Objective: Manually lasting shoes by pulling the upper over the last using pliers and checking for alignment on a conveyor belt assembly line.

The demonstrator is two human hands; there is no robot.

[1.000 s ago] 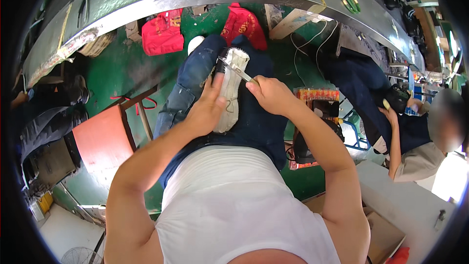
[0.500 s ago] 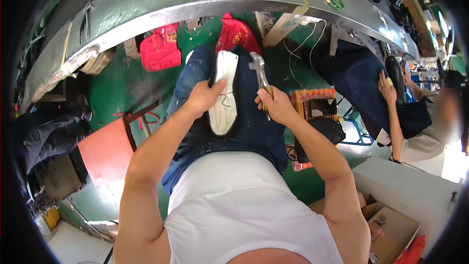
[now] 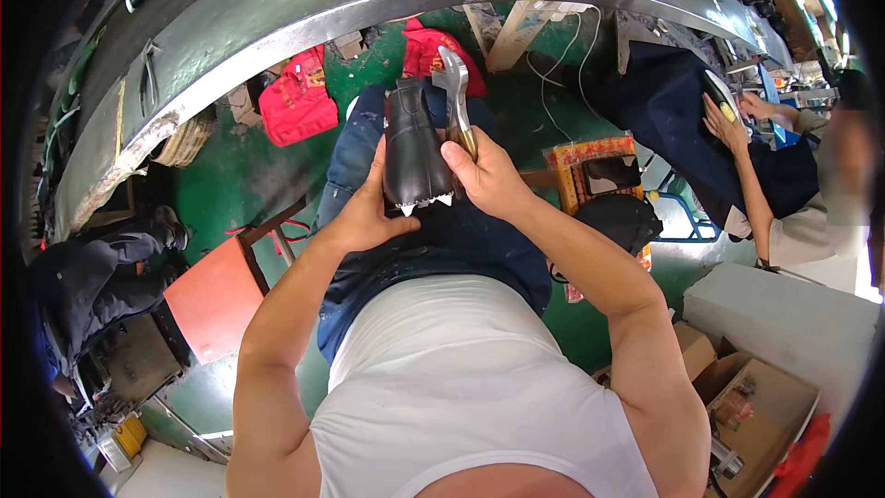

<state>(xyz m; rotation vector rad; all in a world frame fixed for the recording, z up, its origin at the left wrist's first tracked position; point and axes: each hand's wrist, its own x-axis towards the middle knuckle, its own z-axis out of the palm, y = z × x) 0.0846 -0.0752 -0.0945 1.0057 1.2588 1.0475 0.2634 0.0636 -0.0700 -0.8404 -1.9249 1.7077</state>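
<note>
A black leather shoe upper [image 3: 411, 155] rests over my lap, its smooth outer side turned up and white jagged bits sticking out along its near edge. My left hand [image 3: 366, 219] grips it from the left and from below, some fingers hidden beneath. In my right hand [image 3: 489, 178] is a pair of lasting pliers [image 3: 454, 88], held by the handles, with the metal head pointing away from me along the shoe's right side. My right thumb and fingers close round the handles, right beside the shoe.
Ahead runs a long metal workbench [image 3: 304, 14]. Red cloth bags [image 3: 300, 100] lie under it. An orange-pink seat [image 3: 214, 302] stands at left. To the right are a black bag [image 3: 619, 221], a cardboard box [image 3: 765, 415] and another person [image 3: 751, 161] handling a shoe.
The shoe has been turned over: its pale underside faced up before, now its black upper does. My left hand has shifted lower, and the pliers have come in from the right beside it.
</note>
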